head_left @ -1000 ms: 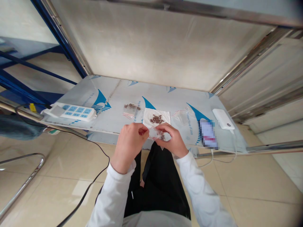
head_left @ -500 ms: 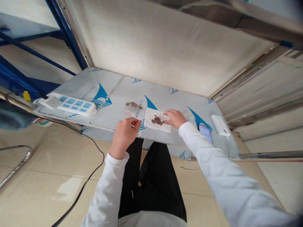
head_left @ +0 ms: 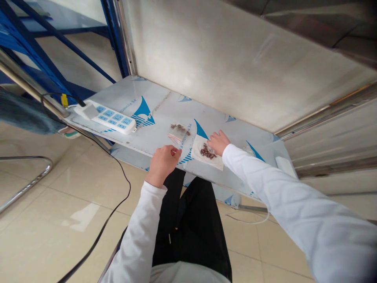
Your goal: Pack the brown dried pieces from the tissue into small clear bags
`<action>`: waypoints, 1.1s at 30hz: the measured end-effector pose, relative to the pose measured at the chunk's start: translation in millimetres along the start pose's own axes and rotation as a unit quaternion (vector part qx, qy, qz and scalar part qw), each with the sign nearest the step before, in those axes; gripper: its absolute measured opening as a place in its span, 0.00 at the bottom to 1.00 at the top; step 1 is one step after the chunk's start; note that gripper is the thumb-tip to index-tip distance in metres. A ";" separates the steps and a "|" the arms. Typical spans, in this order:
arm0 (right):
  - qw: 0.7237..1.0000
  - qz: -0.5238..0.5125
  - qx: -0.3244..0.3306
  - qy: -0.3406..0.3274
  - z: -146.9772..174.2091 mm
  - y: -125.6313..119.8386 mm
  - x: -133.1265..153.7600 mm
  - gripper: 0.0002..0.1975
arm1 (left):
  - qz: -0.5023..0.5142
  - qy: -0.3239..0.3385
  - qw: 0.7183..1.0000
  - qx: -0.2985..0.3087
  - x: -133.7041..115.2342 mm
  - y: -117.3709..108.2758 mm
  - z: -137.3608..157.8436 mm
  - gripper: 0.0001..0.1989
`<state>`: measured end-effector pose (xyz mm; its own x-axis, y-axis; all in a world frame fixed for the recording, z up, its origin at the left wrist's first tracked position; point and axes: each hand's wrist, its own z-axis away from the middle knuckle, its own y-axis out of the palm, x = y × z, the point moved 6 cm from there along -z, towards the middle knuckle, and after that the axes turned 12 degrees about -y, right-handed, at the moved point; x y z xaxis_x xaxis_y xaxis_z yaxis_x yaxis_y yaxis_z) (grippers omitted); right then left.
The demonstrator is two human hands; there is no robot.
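My left hand (head_left: pixel 165 163) is held over the front edge of the shelf, thumb and forefinger pinched together. Whatever may be between those fingertips is too small to make out. A pile of small brown metal-looking pieces (head_left: pixel 207 151) lies on a white paper sheet (head_left: pixel 216 162). At the far right side of the pile is my right hand (head_left: pixel 218 142), its fingers bent together beside something clear, perhaps plastic; what they grip is hidden. Left of the sheet rests a small clear bag (head_left: pixel 176 134) holding more brown pieces and showing reddish stripes.
The shelf (head_left: pixel 159 100) wears printed protective film. A white power strip (head_left: pixel 114 118) with a plug lies at its left end, and a black cable (head_left: pixel 129 188) hangs to the floor. A white device (head_left: pixel 286 166) sits at the right. Another person's leg (head_left: pixel 29 112) shows far left.
The view has swung, so the shelf appears shifted right. My right hand has moved slightly toward the far edge of the sheet. A phone near my right sleeve is now hidden.
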<state>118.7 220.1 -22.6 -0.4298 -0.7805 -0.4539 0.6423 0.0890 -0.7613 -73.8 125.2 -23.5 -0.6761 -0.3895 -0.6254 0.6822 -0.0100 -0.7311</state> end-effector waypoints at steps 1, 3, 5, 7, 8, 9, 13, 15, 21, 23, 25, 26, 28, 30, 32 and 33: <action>1.000 0.012 -0.004 -0.004 1.2 -1.5 1.0 0.13 | -0.002 -0.003 1.000 0.001 1.8 1.5 -0.9 0.15; 0.999 0.029 -0.018 -0.015 5.5 -2.3 1.0 0.13 | -0.009 -0.013 1.000 0.003 6.1 5.7 -2.7 0.15; 0.999 0.022 -0.043 -0.020 12.6 0.5 -2.7 0.14 | -0.017 -0.026 0.999 0.009 11.2 11.1 -4.8 0.15; 0.996 -0.018 -0.082 -0.007 22.1 6.4 -10.5 0.16 | -0.022 -0.036 0.999 0.020 16.1 17.3 -7.3 0.16; 0.993 -0.049 -0.106 0.006 27.5 10.6 -15.5 0.18 | -0.023 -0.040 0.999 0.025 18.4 20.1 -8.7 0.16; 0.988 -0.086 -0.130 0.023 33.2 15.8 -20.6 0.19 | -0.024 -0.042 0.998 0.029 20.4 22.6 -10.1 0.16; 0.929 -0.260 -0.242 0.101 57.9 45.9 -39.0 0.24 | -0.021 -0.037 0.999 0.034 24.3 28.3 -15.0 0.15; 0.881 -0.339 -0.285 0.167 73.1 69.4 -49.1 0.26 | -0.018 -0.032 0.999 0.023 24.2 28.3 -17.3 0.15; 0.798 -0.390 -0.207 0.409 118.5 143.5 -61.1 0.36 | 0.042 -0.061 0.996 -0.045 18.8 30.2 -42.1 0.18; 0.803 -0.366 -0.193 0.429 125.0 149.0 -54.3 0.40 | 0.042 -0.084 0.995 -0.040 15.7 37.1 -58.4 0.22; 0.794 -0.352 -0.229 0.440 130.2 145.7 -45.0 0.38 | 0.028 -0.098 0.994 -0.037 11.6 43.0 -75.3 0.24; 0.784 -0.347 -0.260 0.444 133.3 142.4 -39.6 0.36 | 0.022 -0.104 0.994 -0.038 9.7 44.8 -83.0 0.24; 0.757 -0.330 -0.332 0.456 142.5 134.4 -27.0 0.33 | 0.012 -0.119 0.992 -0.045 6.8 46.1 -95.9 0.24; 0.730 -0.317 -0.395 0.459 153.9 127.1 -11.2 0.29 | 0.005 -0.136 0.989 -0.055 4.6 45.1 -105.4 0.23; 0.705 -0.312 -0.442 0.458 166.5 120.8 6.9 0.26 | 0.000 -0.149 0.987 -0.061 2.7 43.6 -112.0 0.20; 0.694 -0.313 -0.459 0.458 172.8 118.0 16.3 0.24 | -0.003 -0.153 0.986 -0.061 1.7 42.6 -114.2 0.18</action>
<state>297.1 111.0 -39.8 -0.9351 -0.1611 0.3156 -0.3472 0.5947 -0.7251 -77.6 229.2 -86.8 -0.5516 -0.6494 -0.5235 0.6272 0.0908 -0.7735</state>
